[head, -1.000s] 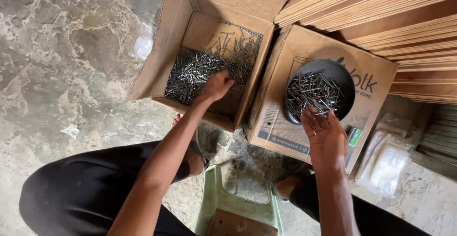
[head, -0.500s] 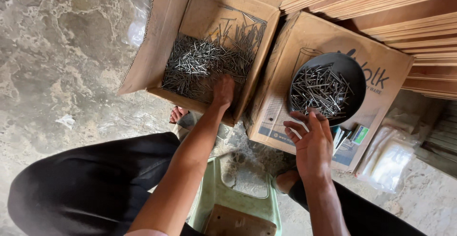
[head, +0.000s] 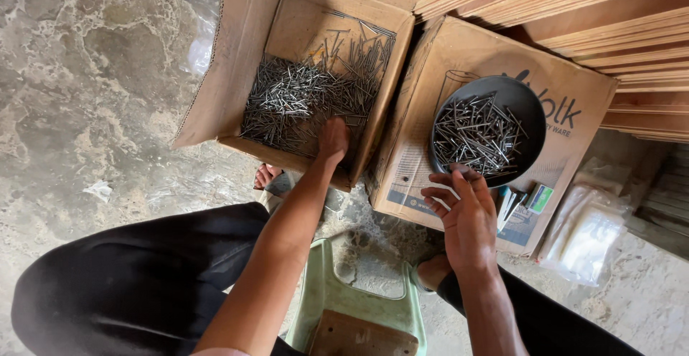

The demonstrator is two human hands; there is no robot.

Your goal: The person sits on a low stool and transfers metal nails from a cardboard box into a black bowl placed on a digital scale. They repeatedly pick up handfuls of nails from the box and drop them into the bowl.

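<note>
At the bottom centre of the frame a pale green plastic stool (head: 337, 306) is seen between two legs clad in black. Right of centre, the right hand (head: 466, 219) is held palm up with the fingers loosely spread; whether anything is gripped in it cannot be told. Just above its fingertips, a dark round bowl (head: 527, 101) heaped with nails is set on a closed cardboard box (head: 459, 54). At centre, the left hand (head: 334, 139) is pressed fingers down into the nails (head: 301, 97) in an open cardboard box (head: 237, 47); its grasp is hidden. Stacked wooden boards (head: 610, 19) are seen at the upper right.
</note>
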